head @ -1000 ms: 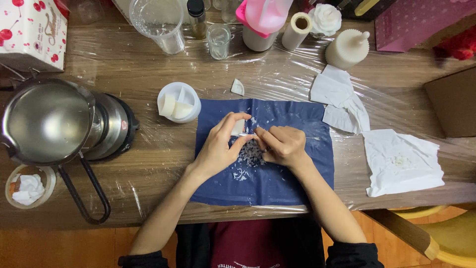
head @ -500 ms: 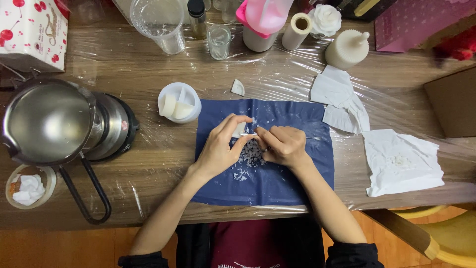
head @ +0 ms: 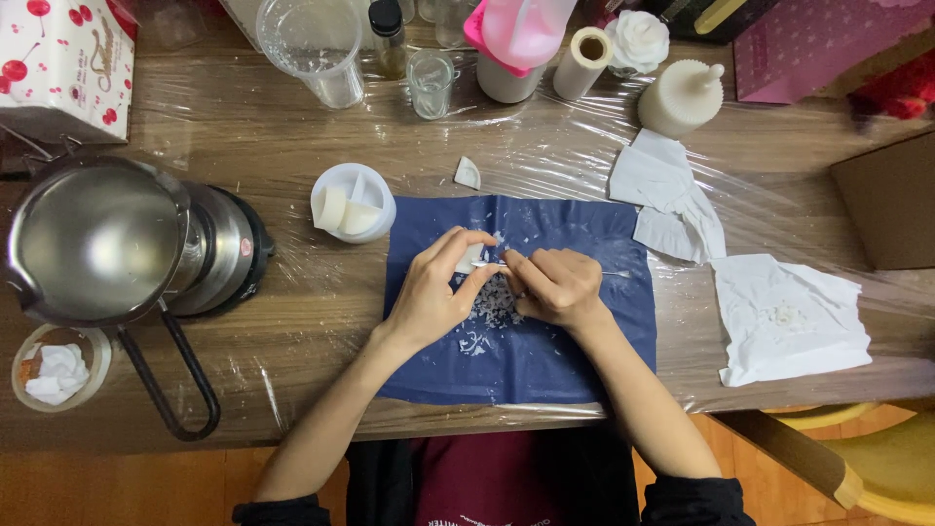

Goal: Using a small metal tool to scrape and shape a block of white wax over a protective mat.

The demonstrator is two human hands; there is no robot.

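My left hand pinches a small white wax piece over a dark blue cloth. My right hand grips a thin metal tool whose tip meets the wax piece. A pile of white shavings lies on the cloth beneath both hands. A white cup of wax chunks stands just left of the cloth, and a loose wax shard lies above it.
A steel pot on a burner sits at the left, its black handle toward the table edge. Crumpled white paper lies at the right. Cups, a pink jug and a cream candle line the back. Plastic film covers the wooden table.
The hands have stayed in place over the cloth; the fingers shifted slightly as the tool worked against the wax piece.
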